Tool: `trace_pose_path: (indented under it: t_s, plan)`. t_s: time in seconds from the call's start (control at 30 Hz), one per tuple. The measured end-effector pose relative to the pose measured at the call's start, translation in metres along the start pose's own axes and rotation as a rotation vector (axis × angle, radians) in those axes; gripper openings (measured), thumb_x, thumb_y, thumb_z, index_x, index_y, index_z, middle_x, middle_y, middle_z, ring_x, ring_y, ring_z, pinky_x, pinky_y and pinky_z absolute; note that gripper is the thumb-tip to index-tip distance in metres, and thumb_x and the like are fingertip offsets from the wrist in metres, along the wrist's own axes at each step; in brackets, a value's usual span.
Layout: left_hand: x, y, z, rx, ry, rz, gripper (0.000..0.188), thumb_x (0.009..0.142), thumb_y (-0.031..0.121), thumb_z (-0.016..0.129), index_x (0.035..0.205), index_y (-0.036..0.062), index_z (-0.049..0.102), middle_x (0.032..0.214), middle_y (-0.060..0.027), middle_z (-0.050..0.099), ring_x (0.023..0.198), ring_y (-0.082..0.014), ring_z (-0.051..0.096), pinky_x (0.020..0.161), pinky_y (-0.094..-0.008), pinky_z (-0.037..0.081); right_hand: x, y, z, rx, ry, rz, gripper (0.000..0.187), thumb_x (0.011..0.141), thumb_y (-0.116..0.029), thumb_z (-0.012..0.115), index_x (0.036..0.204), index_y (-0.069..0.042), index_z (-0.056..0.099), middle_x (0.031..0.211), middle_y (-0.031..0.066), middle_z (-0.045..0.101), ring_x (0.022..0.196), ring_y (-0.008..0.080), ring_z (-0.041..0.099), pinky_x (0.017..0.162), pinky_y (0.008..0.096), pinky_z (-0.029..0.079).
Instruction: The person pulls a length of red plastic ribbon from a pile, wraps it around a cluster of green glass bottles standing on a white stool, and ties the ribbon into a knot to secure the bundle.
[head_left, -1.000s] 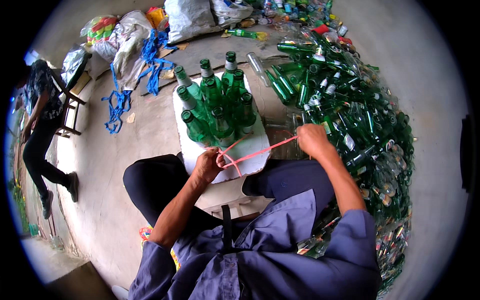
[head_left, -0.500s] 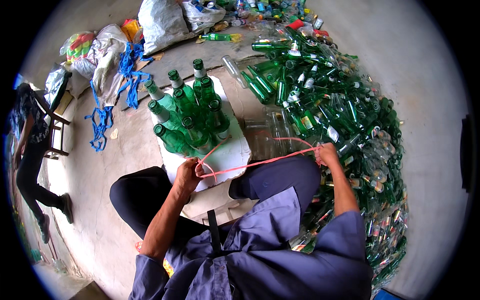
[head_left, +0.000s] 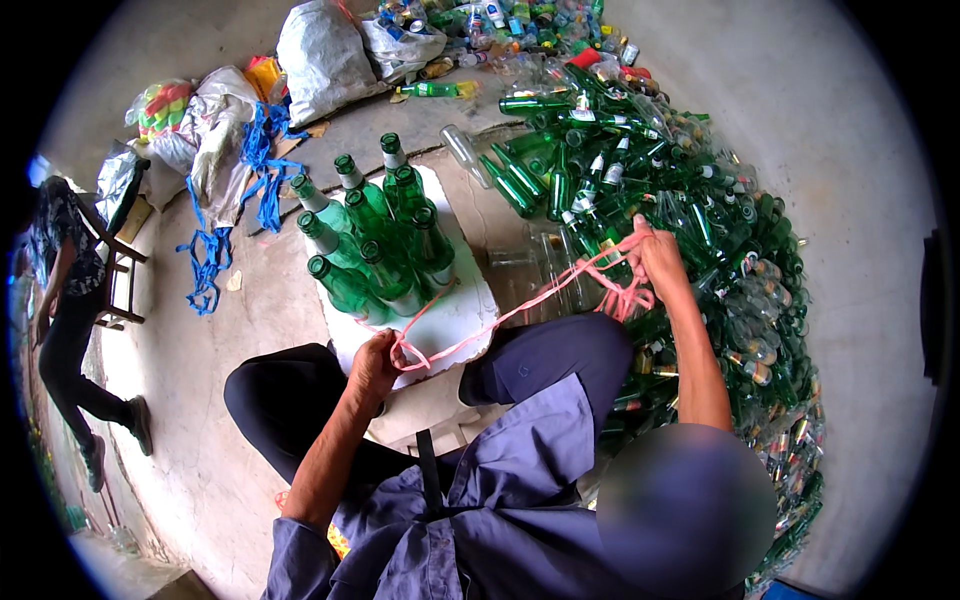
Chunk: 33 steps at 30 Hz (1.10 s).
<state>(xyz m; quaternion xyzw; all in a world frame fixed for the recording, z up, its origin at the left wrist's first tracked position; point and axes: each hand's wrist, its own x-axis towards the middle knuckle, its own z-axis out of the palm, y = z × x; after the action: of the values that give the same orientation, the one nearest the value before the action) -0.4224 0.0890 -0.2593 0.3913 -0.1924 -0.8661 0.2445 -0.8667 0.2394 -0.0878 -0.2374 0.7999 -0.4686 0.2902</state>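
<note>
Several green glass bottles [head_left: 378,268] stand upright in a tight cluster on a white board [head_left: 472,290] in front of me. A length of pink plastic twine [head_left: 548,291] stretches slantwise between my two hands. Close to the near edge of the board, my left hand [head_left: 374,366] is closed on the twine, where it forms a small loop; one strand runs from there up to the bottles. Raised beside the bottle pile, my right hand [head_left: 656,262] pinches the other part of the twine, with a loose tangle dangling below its fingers.
A large heap of loose green and clear bottles [head_left: 735,215] fills the right side along the wall. Clear bottles [head_left: 548,262] lie beside the board. White sacks [head_left: 322,62] and blue strips [head_left: 207,262] are at the back left. Another person [head_left: 75,300] is at the far left by a chair [head_left: 122,285].
My right hand has moved up and away, drawing the twine into a steeper slant and gathering a tangle beneath it. My left hand has stayed near the board's edge, still gripping.
</note>
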Motion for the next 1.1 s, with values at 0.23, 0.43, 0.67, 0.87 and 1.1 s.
trace_pose_path:
  t_s: [0.23,0.43,0.67,0.87,1.1]
  plan:
    - [-0.009,0.002,-0.002,0.061,0.016,-0.018,0.02,0.097,0.025,0.054,0.1,0.0058,0.059,0.067,-0.0025,0.056,0.058,-0.0151,0.054,0.058,-0.0286,0.045,-0.01,-0.064,0.027,0.229,-0.105,-0.164,0.055,0.103,-0.046,0.046,0.082,0.003,0.063,0.056,0.0007,0.047,0.04,0.0066,0.033,0.037,0.0239,0.022]
    - [-0.02,0.0,0.007,-0.107,-0.092,0.011,0.03,0.098,0.036,0.056,0.086,0.0079,0.059,0.064,-0.0045,0.057,0.059,-0.0186,0.057,0.061,-0.0303,0.047,-0.026,-0.113,0.057,0.182,-0.18,-0.288,0.046,0.101,-0.039,0.052,0.085,0.001,0.065,0.06,0.0007,0.054,0.045,0.0062,0.045,0.04,0.0217,0.031]
    - [-0.03,-0.002,0.009,0.002,-0.102,0.05,0.04,0.1,0.042,0.053,0.079,0.0087,0.056,0.063,-0.0041,0.057,0.051,-0.0156,0.047,0.056,-0.0289,0.044,-0.041,-0.093,0.108,0.244,-0.406,-0.115,0.035,0.099,-0.033,0.058,0.095,0.001,0.065,0.069,0.0039,0.063,0.052,0.0061,0.055,0.045,0.0206,0.04]
    - [-0.04,0.011,0.023,0.067,-0.105,0.017,0.038,0.097,0.045,0.058,0.086,0.0092,0.055,0.073,-0.0034,0.057,0.046,-0.0086,0.037,0.043,-0.0239,0.027,-0.07,-0.07,0.177,0.328,-0.668,-0.043,0.024,0.094,-0.02,0.064,0.098,0.004,0.065,0.08,0.0085,0.067,0.062,0.011,0.064,0.054,0.0221,0.052]
    - [-0.046,0.009,0.031,0.103,-0.09,0.08,0.017,0.096,0.025,0.062,0.102,0.0087,0.061,0.06,0.0032,0.049,0.043,-0.0071,0.037,0.041,-0.0215,0.025,-0.088,-0.046,0.232,0.347,-0.869,0.015,0.027,0.09,-0.01,0.069,0.108,0.009,0.062,0.087,0.0126,0.068,0.071,0.013,0.067,0.059,0.022,0.054]
